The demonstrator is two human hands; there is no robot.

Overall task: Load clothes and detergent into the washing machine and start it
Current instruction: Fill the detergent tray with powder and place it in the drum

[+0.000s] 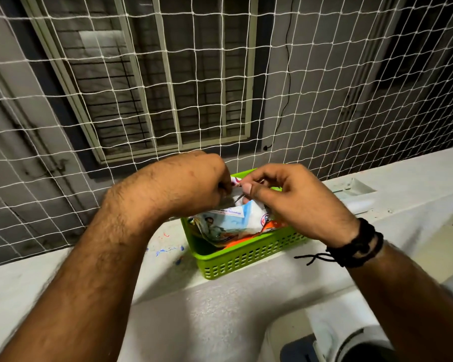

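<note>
A white and blue detergent packet with orange print stands in a green slotted basket on a white ledge. My left hand and my right hand meet above the basket, and both pinch the packet's top edge between fingers and thumb. A black thread band circles my right wrist. The white top of the washing machine shows at the bottom right, mostly hidden by my right forearm.
The white ledge runs left to right under the basket, with blue paint spots on it. White netting closes off the opening behind, with a barred window beyond. A recessed white fitting lies on the ledge at right.
</note>
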